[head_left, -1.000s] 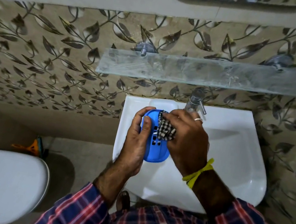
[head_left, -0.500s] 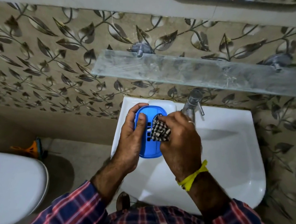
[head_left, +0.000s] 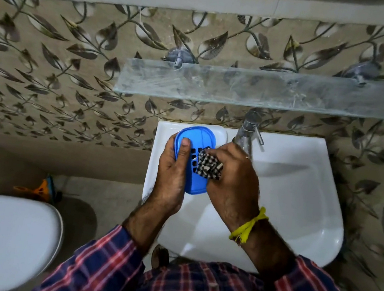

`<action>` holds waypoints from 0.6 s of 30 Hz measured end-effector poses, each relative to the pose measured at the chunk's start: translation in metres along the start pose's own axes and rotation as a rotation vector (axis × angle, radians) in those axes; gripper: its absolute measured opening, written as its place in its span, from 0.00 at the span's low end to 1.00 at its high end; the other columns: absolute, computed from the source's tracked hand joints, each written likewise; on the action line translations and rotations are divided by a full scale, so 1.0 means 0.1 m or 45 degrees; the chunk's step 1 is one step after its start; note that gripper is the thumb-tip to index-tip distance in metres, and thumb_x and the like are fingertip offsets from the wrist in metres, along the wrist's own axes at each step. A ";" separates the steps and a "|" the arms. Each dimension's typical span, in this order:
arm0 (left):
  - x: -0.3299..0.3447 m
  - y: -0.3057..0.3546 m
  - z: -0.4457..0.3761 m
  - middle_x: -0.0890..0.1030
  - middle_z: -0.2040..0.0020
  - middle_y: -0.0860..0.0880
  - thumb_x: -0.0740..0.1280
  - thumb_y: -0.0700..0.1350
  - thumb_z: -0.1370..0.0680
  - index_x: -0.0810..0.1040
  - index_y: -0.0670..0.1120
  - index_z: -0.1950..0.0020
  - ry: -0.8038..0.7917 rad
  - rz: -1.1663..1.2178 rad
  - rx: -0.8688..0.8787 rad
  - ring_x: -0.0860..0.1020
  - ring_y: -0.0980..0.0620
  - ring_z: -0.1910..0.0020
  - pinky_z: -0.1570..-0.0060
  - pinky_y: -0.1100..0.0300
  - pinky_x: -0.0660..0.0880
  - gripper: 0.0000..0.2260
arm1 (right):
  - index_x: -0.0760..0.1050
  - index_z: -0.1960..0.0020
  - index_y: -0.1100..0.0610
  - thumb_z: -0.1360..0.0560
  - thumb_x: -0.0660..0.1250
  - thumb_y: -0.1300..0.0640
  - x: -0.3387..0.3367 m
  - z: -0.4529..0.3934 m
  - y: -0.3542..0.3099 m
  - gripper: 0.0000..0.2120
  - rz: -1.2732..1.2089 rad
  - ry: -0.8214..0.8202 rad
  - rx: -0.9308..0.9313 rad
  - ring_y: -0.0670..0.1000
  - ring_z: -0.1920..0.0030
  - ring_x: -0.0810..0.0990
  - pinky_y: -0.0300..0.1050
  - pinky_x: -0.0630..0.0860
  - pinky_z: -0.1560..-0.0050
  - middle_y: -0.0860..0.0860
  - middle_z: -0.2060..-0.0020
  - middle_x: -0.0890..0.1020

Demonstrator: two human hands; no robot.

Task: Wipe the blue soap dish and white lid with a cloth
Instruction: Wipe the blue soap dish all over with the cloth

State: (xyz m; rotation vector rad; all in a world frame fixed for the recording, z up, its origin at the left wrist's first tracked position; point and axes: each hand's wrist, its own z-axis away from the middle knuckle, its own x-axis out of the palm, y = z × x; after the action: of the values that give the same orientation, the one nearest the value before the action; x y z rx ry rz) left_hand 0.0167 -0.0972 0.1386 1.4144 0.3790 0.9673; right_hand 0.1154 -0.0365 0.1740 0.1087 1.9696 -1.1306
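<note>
Hands over the white basin point(head_left: 302, 199): your left hand point(head_left: 171, 174) grips the blue soap dish point(head_left: 194, 145); at its 3 o'clock, your right hand point(head_left: 233, 176) presses a checked cloth point(head_left: 208, 166) on it.

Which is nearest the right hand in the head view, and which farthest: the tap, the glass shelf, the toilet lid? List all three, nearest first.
Measured from the right hand:
1. Tap: just beyond the knuckles, at the basin's back edge.
2. Glass shelf: on the wall, above the tap.
3. Toilet lid: far off to the left, low in the view.
</note>
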 end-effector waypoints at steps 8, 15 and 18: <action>0.01 0.09 -0.06 0.83 0.48 0.43 0.60 0.49 0.16 0.77 0.50 0.42 0.050 0.005 0.018 0.82 0.45 0.52 0.52 0.49 0.81 0.08 | 0.81 0.50 0.54 0.34 0.64 0.64 -0.02 0.03 0.00 0.15 0.024 -0.038 -0.034 0.57 0.51 0.79 0.54 0.79 0.61 0.49 0.55 0.78; -0.01 0.09 -0.09 0.80 0.39 0.33 0.65 0.57 0.21 0.78 0.52 0.40 0.041 0.011 0.021 0.78 0.27 0.41 0.45 0.25 0.74 0.13 | 0.79 0.51 0.55 0.35 0.65 0.67 -0.04 0.11 0.08 0.15 0.291 -0.083 -0.041 0.57 0.52 0.77 0.48 0.75 0.65 0.50 0.55 0.78; 0.02 0.04 -0.08 0.80 0.41 0.34 0.64 0.57 0.21 0.80 0.55 0.43 0.067 0.020 0.022 0.78 0.26 0.42 0.46 0.25 0.74 0.11 | 0.78 0.51 0.55 0.33 0.63 0.67 -0.01 0.16 0.09 0.14 0.370 -0.234 -0.005 0.58 0.50 0.76 0.51 0.76 0.63 0.51 0.54 0.77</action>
State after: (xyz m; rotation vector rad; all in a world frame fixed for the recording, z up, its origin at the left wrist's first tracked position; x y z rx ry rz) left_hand 0.0110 -0.0913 0.1411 1.4115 0.4169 1.0181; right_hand 0.1303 -0.0429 0.1652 0.2701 1.7278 -0.9137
